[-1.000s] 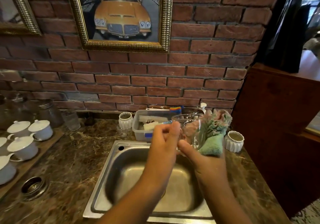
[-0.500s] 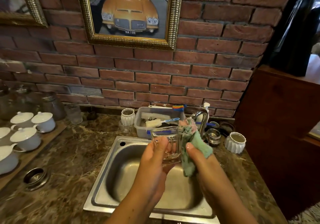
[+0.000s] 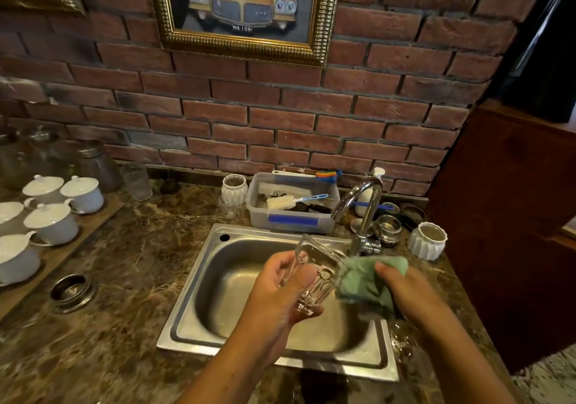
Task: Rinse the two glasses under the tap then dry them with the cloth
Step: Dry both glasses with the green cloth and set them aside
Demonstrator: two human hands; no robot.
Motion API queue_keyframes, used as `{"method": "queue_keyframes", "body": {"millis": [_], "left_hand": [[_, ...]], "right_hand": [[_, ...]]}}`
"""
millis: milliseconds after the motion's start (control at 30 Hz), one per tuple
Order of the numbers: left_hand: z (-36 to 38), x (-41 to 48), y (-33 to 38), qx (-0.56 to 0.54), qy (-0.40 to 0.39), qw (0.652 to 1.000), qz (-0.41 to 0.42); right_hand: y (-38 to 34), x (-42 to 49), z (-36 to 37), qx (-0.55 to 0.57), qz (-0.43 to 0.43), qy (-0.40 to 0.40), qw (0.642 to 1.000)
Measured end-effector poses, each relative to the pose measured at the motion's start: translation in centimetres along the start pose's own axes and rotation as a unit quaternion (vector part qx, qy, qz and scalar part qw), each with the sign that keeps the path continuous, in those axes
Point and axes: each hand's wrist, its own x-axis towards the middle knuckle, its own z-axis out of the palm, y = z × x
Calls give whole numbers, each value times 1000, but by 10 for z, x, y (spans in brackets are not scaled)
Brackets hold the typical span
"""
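- Left of the two hands curls round the clear ribbed drinking glass, which is tilted above the steel sink, nearer than the curved chrome tap — no water visibly running.
- Folded green cloth touches the glass's right side, pinched by the right hand.
- Judgement: this glass is rinsed and drying is under way — how the second glass stands, I cannot tell.

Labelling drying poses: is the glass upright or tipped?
Tipped. The left hand holds the glass slanted over the sink, rim raised toward the tap, base lower; the cloth in the right hand touches it.
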Motion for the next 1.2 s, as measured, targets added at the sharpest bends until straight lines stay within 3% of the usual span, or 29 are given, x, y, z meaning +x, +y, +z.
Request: {"method": "queue_keyframes", "body": {"millis": [167, 233, 300, 400, 633, 800, 900, 1033, 1100, 1200], "left_hand": [[10, -1, -6, 23, -40, 999, -14], [14, 0, -6, 2, -23, 999, -26], [14, 1, -5, -28, -4, 999, -29], [8, 2, -5, -44, 16, 999, -17], [-7, 0, -6, -35, 1, 999, 8], [-10, 5, 6, 47, -23, 997, 50], [-11, 6, 8, 79, -25, 994, 68], [-16, 6, 17, 199, -49, 970, 132], [-15, 8, 21, 210, -49, 965, 147], [-3, 7, 26, 163, -6, 980, 116]], "right_hand": [[-29, -12, 18, -15, -170, 86, 982], [-32, -24, 27, -7, -246, 33, 969], [-29, -34, 33, -72, -296, -29, 952], [-28, -40, 33, -154, -362, -56, 918], [-33, -34, 22, -228, -329, -140, 905], [-35, -35, 28, -32, -236, -296, 925], [-31, -30, 31, 12, -204, -322, 924], [-26, -28, 31, 138, -124, -357, 915], [-27, -30, 33, 136, -145, -331, 922], [-32, -35, 34, -5, -298, -261, 918]]}}
